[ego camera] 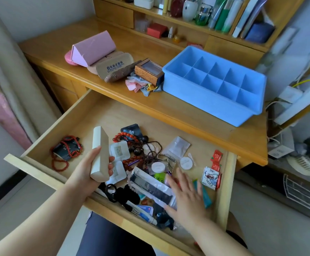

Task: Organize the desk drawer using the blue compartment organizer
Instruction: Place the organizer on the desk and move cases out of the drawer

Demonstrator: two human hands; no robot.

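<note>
Here, a person clearing a pulled-out wooden desk drawer (45, 179) lifts a long beige box (100, 154) with the left hand (87, 169), thumb on one long side and fingers curled round the other, so the box stands clear of the clutter near the drawer's front edge. That grip suggests the box is being taken out first, because it is too long for any single cell. The right hand (185, 194) lies flat, fingers straight and spread, holding nothing, on the loose packets toward the drawer's front right corner, just beside a clear-wrapped black strap (150, 189); it appears to be sorting through or steadying the pile. The blue compartment organizer (215, 106) sits on the desktop (187, 115) at its right end, above the drawer and well apart from both hands, its ten cells bare, so sorting seems hardly begun. Red bead bracelets (65, 152) lie by the drawer's left wall, and more beads (128, 139) tangle with sachets at its middle. On the desktop's left half rest a pink folding case (93, 48), a tan glasses case (113, 66) and a small wooden box (147, 71), probably set aside as too big for the organizer.
</note>
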